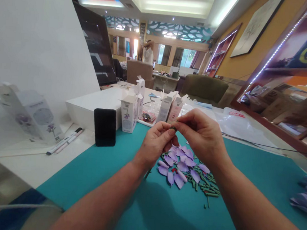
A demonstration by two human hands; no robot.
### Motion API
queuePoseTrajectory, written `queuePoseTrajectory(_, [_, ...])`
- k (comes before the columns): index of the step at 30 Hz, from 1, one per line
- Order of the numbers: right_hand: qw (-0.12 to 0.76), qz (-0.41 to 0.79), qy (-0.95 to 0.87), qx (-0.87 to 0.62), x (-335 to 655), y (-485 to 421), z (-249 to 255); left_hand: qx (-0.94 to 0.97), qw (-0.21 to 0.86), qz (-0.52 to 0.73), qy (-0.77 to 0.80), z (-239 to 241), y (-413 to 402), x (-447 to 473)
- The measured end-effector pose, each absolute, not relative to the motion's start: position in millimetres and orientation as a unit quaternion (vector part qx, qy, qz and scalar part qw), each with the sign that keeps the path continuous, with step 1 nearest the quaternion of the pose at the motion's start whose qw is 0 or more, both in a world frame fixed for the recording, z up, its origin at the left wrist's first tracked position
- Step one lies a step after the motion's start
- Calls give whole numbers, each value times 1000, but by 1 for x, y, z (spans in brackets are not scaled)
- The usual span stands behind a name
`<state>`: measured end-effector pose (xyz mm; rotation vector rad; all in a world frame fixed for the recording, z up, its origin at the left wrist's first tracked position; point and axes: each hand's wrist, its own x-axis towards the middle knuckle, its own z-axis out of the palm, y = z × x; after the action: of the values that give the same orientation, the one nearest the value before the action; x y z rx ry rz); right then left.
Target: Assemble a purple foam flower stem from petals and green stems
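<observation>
Left hand (154,146), right hand (201,136), pinching green stem (173,127)

Petals (182,166) matt paper; boxes (128,112) white card; teal mat (87,184) smooth.

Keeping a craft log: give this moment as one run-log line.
left hand: pinches green piece | right hand: pinches same piece | below: purple petals, green stems | surface: teal mat

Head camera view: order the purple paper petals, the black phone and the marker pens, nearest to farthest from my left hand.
From your left hand:
1. Purple paper petals, just below it.
2. Black phone, to its left.
3. Marker pens, farther left.
</observation>
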<state>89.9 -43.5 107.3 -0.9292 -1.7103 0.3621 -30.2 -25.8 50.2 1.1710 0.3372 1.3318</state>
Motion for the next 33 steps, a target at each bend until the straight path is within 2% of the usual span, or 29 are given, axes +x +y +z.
queuePoseTrajectory(33, [559, 108, -715, -407, 98, -48, 95, 544, 622, 542, 154, 47, -24, -30])
